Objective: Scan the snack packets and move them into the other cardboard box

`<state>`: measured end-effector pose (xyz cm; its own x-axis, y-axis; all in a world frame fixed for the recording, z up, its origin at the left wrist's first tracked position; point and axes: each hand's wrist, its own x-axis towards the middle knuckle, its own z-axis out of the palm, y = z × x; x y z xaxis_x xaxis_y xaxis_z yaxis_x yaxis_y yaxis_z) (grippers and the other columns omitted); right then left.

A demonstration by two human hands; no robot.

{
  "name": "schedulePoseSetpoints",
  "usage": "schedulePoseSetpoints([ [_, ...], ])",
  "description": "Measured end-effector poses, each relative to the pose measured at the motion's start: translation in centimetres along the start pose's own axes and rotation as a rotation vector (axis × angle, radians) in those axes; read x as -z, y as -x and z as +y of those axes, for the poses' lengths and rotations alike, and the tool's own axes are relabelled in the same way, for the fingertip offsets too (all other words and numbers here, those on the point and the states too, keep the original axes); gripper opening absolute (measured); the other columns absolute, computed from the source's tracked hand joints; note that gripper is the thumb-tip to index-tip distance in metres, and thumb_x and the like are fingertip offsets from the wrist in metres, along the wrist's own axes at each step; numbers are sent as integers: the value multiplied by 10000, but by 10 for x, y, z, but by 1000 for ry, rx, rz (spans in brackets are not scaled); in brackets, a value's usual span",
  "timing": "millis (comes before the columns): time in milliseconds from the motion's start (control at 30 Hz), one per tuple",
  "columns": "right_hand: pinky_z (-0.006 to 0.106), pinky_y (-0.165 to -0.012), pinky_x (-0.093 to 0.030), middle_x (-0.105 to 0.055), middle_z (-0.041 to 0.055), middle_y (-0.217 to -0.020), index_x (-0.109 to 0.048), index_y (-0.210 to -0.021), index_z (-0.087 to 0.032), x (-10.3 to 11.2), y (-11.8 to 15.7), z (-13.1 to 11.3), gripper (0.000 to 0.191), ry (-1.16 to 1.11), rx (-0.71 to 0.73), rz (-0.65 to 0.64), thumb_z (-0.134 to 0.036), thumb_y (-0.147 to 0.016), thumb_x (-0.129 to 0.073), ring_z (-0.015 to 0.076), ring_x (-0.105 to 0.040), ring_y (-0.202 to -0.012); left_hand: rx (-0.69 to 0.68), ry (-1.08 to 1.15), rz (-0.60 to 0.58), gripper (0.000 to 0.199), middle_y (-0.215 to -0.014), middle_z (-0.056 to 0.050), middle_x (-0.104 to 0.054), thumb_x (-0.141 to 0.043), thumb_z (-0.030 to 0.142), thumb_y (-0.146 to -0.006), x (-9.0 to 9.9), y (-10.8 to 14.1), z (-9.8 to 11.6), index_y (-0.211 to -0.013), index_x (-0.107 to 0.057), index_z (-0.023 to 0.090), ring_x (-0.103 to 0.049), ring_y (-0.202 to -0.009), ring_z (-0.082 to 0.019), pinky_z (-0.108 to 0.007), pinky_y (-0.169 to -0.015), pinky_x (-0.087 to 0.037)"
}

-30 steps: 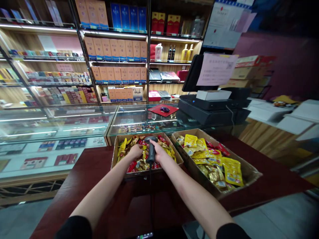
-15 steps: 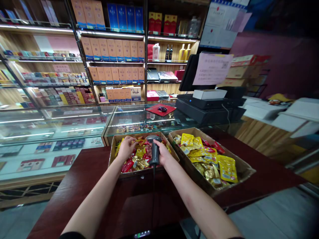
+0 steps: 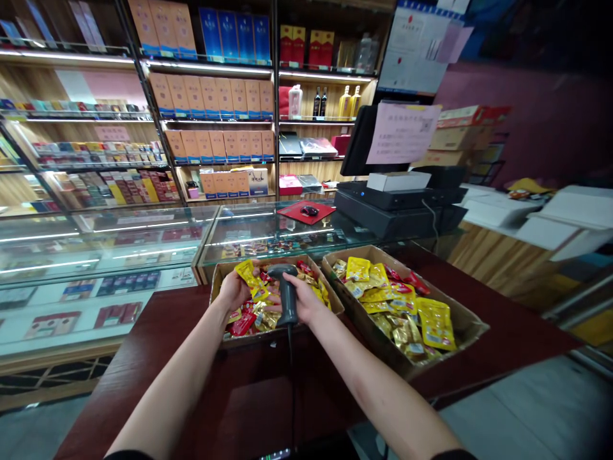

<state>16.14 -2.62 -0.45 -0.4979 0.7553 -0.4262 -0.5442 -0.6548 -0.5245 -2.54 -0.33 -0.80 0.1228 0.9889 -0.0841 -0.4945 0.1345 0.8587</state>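
Observation:
My left hand [image 3: 234, 291] is closed on a yellow snack packet [image 3: 251, 280], raised just above the left cardboard box [image 3: 216, 276]. Dark grey and corded, a barcode scanner [image 3: 288, 299] is gripped in my right hand [image 3: 306, 300], its head tilted toward the packet. Red, gold and yellow packets [image 3: 243, 323] fill the left box beneath both hands. To the right, a second cardboard box [image 3: 472, 326] holds yellow and gold packets [image 3: 435, 322], with a few red ones among them. My right fingers are partly hidden behind the scanner's handle.
Both boxes stand on a dark red tabletop [image 3: 258, 409]. Behind it runs a glass display counter [image 3: 239, 223] with a mouse [image 3: 309, 210] on a red mat. A monitor [image 3: 357, 140] and cash drawer [image 3: 383, 211] stand at the back right. The scanner's cable [image 3: 292, 396] trails toward me.
My left hand has picked up a yellow packet from the left box and turned it upward. The scanner has shifted slightly left and tilted toward it.

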Motion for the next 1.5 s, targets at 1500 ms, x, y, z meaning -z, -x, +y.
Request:
schedulePoseSetpoints([
  [1500, 211, -336, -389, -607, -18, -631, -525, -920, -207, -26, 66, 29, 356, 638, 624, 194, -532, -787, -585, 94, -494, -374, 218, -360, 22, 297, -724, -31, -668, -776, 178, -678, -27, -53, 20, -920, -603, 170, -603, -539, -108, -204, -494, -494],
])
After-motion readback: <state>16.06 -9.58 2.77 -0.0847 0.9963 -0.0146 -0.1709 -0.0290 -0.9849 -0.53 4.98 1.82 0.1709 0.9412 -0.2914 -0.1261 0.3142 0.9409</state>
